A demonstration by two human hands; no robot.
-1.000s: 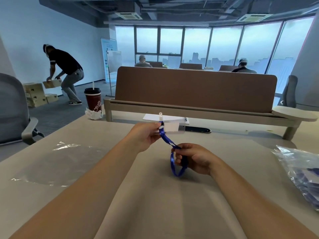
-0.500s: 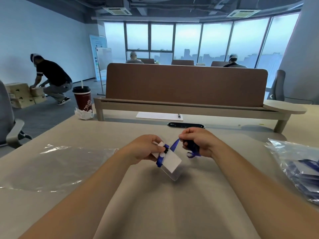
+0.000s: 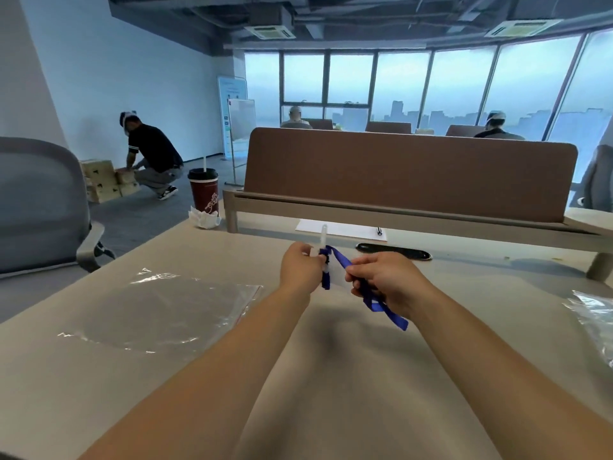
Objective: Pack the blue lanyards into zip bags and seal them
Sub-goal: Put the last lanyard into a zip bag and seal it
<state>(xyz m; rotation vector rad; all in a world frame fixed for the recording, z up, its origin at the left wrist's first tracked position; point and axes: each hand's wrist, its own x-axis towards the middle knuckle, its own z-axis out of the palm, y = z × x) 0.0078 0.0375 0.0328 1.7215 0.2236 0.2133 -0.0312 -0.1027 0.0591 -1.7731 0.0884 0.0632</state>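
Brown divider (image 3: 408, 174), hazy windows (image 3: 401, 84)

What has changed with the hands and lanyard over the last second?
The left hand has turned the badge card from face-on to upright and edge-on. The right hand has moved up the blue lanyard, close to the card, a loop trailing below. Both kept their grip; the zip bag stayed flat.

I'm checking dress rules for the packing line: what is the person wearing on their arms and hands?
Nothing visible. Both forearms are bare to the frame's lower edge, no sleeves in view. The left hand and right hand are ungloved; no watch, bracelet or ring shows.
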